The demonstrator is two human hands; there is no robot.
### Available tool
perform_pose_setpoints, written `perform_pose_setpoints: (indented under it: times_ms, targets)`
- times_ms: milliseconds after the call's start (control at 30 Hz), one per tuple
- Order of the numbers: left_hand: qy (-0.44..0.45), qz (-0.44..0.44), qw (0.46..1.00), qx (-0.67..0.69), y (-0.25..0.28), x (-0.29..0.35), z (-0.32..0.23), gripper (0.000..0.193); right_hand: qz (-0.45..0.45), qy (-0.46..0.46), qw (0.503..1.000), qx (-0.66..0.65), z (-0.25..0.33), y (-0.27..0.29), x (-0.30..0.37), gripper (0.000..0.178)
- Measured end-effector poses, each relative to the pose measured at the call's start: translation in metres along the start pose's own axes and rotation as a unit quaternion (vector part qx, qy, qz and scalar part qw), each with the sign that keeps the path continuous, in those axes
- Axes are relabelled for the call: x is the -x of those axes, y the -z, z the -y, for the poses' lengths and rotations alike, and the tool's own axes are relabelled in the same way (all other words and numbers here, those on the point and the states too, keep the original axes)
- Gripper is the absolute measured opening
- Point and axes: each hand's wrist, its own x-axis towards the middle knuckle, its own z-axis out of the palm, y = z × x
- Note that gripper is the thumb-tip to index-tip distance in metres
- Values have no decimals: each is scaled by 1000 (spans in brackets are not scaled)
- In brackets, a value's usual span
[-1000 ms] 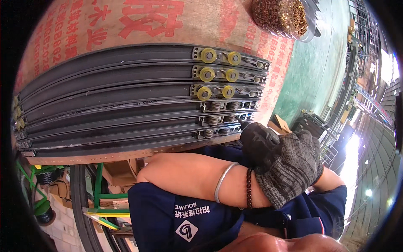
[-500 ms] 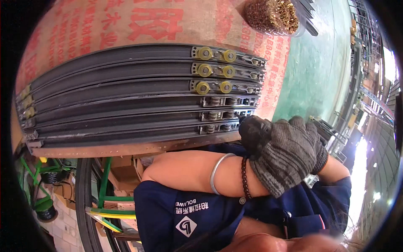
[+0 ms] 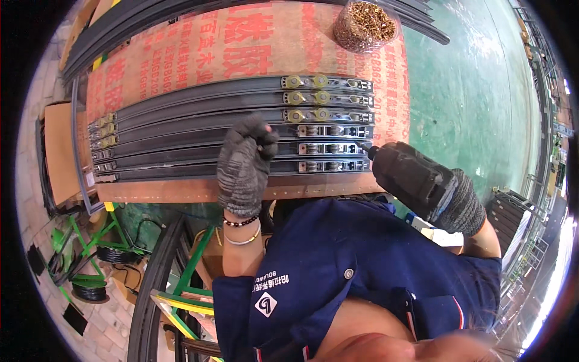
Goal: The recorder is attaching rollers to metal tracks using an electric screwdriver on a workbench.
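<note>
My right hand (image 3: 467,205), in a dark grey knit glove, grips a black power drill (image 3: 410,178). The drill's bit points left, close to the right ends of the dark grey rails (image 3: 199,130); contact cannot be made out. Over the middle of the rails hovers my left hand (image 3: 244,160), gloved too, its fingers curled in a pinch; whatever they may hold is too small to name. Three nearer rails carry dark roller carriages (image 3: 332,149) at their right ends. Yellow-wheeled roller carriages (image 3: 307,98) sit on the three farther rails.
A clear tub of brass-coloured screws (image 3: 368,27) stands at the far right of the board-topped bench (image 3: 271,36). More dark profiles (image 3: 145,18) lie along its far edge. Left of the bench are a cardboard box (image 3: 63,154) and green stands with black coils (image 3: 90,289).
My left hand has moved left, away from the drill, to above the rails. The drill has drawn back right and now shows whole. The view has shifted, showing more of the bench.
</note>
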Motion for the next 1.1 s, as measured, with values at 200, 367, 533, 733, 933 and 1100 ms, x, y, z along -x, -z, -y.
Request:
perform_pose_setpoints:
  times_ms: [200, 367, 533, 733, 933, 1100]
  targets:
    - [136, 19, 990, -14, -24, 20, 30, 23, -50, -4, 998, -44, -8, -25, 30, 63]
    - [228, 62, 971, 23, -37, 19, 56, 21, -62, 40, 997, -25, -9, -30, 39, 62]
    - [245, 76, 965, 63, -44, 16, 66, 25, -65, 19, 998, -17, -8, -34, 45, 59]
    - [305, 80, 942, 114, -52, 19, 71, 27, -68, 11, 997, -42, 2, -27, 48, 56]
    - [318, 59, 931, 168, -62, 25, 69, 27, -57, 38, 998, -17, -7, -28, 47, 55]
    - [309, 74, 939, 133, -62, 27, 68, 27, -51, 7, 997, -53, -2, -25, 40, 56]
